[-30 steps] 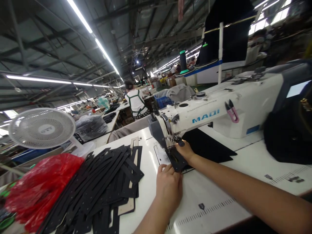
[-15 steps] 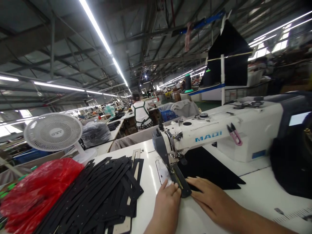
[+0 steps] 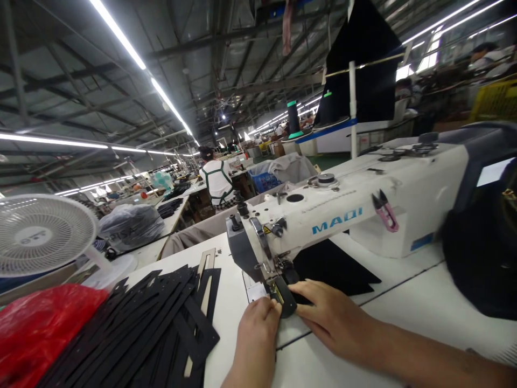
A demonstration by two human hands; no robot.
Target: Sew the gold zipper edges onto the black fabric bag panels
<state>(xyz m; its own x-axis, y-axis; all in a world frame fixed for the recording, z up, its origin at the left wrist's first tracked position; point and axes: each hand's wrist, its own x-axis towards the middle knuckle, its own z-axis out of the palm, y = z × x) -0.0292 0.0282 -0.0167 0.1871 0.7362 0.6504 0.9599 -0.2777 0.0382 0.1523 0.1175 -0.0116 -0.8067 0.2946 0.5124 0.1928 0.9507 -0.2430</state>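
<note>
A white MAQI sewing machine stands on the white table. Under its needle lies a small black piece with a zipper. My left hand presses the piece's left side with its fingertips. My right hand lies flat on the right side, fingers pointing at the presser foot. A larger black fabric sheet lies behind, under the machine arm.
A heap of black cut strips covers the table's left, beside a red plastic bag and a white fan. Pink thread snips hang on the machine. A person in a white top works at a far table.
My right hand moved from beside the needle to lying flat on the piece. The piece has fed further under the foot, and less of it shows in front. The camera shifted right.
</note>
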